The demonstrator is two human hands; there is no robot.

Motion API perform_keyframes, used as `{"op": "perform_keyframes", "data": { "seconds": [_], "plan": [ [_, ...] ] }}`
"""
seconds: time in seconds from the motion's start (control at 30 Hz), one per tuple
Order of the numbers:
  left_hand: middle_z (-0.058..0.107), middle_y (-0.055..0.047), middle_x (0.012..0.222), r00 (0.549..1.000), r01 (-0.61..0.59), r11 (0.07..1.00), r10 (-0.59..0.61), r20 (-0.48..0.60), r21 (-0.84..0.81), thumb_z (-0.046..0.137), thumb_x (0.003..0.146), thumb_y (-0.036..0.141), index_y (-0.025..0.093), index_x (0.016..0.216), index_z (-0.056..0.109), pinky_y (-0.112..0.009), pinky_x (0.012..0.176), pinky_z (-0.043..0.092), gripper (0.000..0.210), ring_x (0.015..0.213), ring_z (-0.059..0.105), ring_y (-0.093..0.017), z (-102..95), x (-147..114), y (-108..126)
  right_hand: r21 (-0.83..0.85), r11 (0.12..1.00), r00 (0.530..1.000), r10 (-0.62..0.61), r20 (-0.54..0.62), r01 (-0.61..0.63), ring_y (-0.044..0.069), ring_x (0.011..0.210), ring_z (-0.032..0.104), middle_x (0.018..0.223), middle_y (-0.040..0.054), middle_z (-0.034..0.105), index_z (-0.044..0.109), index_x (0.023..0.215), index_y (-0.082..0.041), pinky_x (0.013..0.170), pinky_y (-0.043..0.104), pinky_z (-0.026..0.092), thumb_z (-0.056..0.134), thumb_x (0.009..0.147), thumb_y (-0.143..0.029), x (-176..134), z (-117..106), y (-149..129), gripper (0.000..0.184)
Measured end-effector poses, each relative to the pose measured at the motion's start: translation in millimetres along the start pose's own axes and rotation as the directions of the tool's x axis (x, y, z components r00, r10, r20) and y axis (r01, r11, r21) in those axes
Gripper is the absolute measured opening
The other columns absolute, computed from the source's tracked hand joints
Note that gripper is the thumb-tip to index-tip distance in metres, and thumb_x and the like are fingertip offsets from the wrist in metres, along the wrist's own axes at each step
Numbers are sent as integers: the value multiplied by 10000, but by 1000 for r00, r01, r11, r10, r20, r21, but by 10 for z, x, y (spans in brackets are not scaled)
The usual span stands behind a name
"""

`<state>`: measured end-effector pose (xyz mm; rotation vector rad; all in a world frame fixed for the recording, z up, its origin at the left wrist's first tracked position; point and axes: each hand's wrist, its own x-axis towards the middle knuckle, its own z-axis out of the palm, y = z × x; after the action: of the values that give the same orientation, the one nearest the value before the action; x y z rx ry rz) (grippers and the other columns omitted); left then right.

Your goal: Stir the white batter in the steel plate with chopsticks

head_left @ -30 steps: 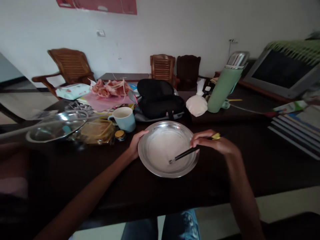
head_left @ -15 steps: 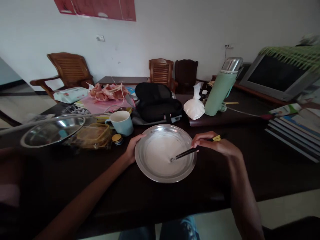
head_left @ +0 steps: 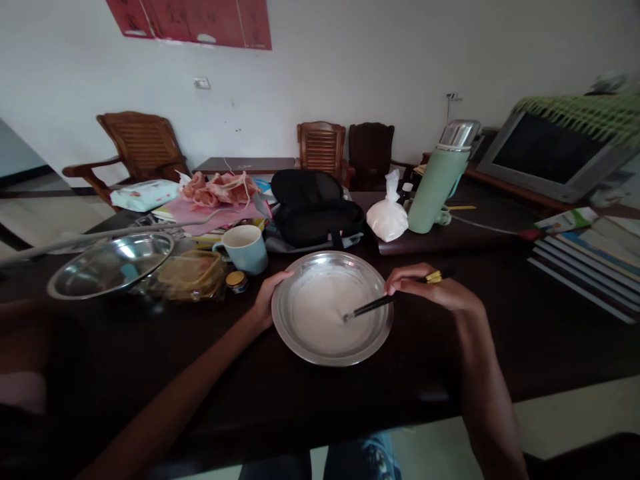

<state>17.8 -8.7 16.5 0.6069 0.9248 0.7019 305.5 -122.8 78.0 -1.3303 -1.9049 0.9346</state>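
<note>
A shallow metal basin (head_left: 333, 358) stands on the dark table in front of me, holding a whitish batter-like mixture (head_left: 320, 308). My left hand (head_left: 271, 293) grips the basin's left rim, thumb on top and the other fingers hidden beneath. Over the right rim, my right hand (head_left: 417, 283) is closed around black chopsticks (head_left: 373, 305) with gold-coloured ends. Their tips dip into the mixture near the middle of the basin. I cannot tell exactly how many sticks there are.
Left of the basin are a light blue mug (head_left: 249, 249), a small yellow-lidded jar (head_left: 237, 281), plastic containers (head_left: 193, 273) and another metal basin (head_left: 113, 267). Behind stand a black case (head_left: 317, 213), a bag of white powder (head_left: 387, 219) and a green thermos (head_left: 436, 190). Books (head_left: 590, 267) lie right.
The view has tilted slightly, so the surroundings sit a little lower and further right on the left side. Both hands keep their grips; the chopstick tips have barely shifted in the mixture.
</note>
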Motion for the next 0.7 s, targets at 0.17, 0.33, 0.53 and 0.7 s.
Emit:
{"op": "perform_keyframes", "data": {
  "seconds": [0.17, 0.33, 0.53, 0.7],
  "plan": [
    [690, -47, 576, 999, -30, 999, 30, -15, 14, 547, 780, 220, 135, 714, 703, -299, 591, 491, 189, 524, 624, -197, 1, 17, -1, -11, 994, 991, -111, 75, 112, 178, 882, 658, 928, 54, 721, 688, 916, -185, 795, 302, 509, 503, 884, -298, 171, 295, -35, 219],
    [697, -67, 584, 998, -54, 998, 54, 19, 11, 535, 769, 188, 103, 717, 707, -299, 593, 496, 199, 528, 630, -193, 15, 8, 2, -135, 989, 985, -75, -153, 54, 184, 886, 645, 923, 34, 707, 685, 884, -210, 811, 315, 489, 497, 891, -311, 118, 147, 67, 214],
    [707, -76, 612, 999, -26, 1000, 26, 33, 14, 568, 759, 230, 110, 751, 711, -326, 611, 499, 187, 540, 637, -214, -12, 15, -7, -74, 993, 996, -90, 10, 91, 178, 818, 643, 833, 52, 692, 689, 800, -181, 775, 320, 502, 532, 877, -350, 23, 15, 17, 244],
    [694, -72, 589, 1000, -14, 1000, 14, 27, 9, 528, 790, 232, 115, 753, 712, -313, 604, 496, 221, 531, 626, -204, -7, 18, -7, -104, 973, 977, -199, 79, 207, 197, 961, 614, 957, 40, 698, 690, 907, -238, 881, 359, 482, 511, 895, -331, 184, 242, 22, 202]
  ]
}}
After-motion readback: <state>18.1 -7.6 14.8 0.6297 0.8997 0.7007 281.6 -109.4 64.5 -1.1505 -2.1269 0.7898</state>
